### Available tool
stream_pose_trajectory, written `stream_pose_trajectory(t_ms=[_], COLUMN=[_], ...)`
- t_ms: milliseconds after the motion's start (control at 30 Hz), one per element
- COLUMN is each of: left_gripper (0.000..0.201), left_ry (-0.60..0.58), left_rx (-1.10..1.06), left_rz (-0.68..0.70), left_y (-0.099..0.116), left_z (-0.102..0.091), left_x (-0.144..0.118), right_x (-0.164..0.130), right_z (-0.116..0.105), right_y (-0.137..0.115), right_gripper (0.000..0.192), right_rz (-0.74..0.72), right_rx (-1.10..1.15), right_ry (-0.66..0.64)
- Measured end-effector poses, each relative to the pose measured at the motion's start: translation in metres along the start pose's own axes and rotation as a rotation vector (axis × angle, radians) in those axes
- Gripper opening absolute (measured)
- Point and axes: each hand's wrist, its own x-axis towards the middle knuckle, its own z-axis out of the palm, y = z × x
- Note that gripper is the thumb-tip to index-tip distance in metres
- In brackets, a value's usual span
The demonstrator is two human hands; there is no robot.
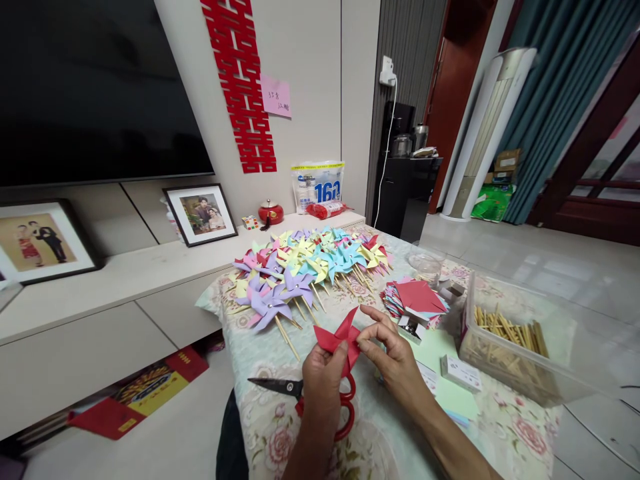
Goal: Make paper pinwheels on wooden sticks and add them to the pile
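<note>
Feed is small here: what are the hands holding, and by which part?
Both hands hold one red paper pinwheel: left hand at its lower edge, right hand pinching its right side.

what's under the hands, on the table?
Red-handled scissors lie under the left hand, blades pointing left. The handles are partly covered. Both hands hold a red pinwheel above them.

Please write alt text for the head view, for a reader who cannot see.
Both hands, left hand and right hand, hold a red paper pinwheel over a floral tablecloth. Red-handled scissors lie beneath; finished pinwheels lie behind, a box of sticks to the right.
</note>
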Motion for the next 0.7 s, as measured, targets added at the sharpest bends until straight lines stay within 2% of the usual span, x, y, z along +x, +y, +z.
stream_pose_trajectory(t_ms=[267, 400, 567, 700], left_gripper=[0.029, 0.029, 0.029, 0.026], left_ry=[-0.017, -0.036, -0.011, 0.005], left_rx=[0.008, -0.027, -0.084, -0.071], left_rz=[0.008, -0.014, -0.032, -0.019], left_y=[-0.004, -0.001, 0.005, 0.006], left_z=[-0.003, 0.000, 0.006, 0.008], left_x=[0.000, -0.001, -0.004, -0.004], right_x=[0.000, 0.002, 0.003, 0.002], right_z=[0.001, -0.001, -0.002, -0.002], right_y=[-0.002, 0.003, 0.009, 0.007], right_gripper=[0.018, 0.019, 0.021, 0.022], right_rz=[0.020, 0.050, 0.119, 0.125], right_rx=[0.027, 0.128, 0.253, 0.233], right_ry=[-0.013, -0.016, -0.008, -0.016])
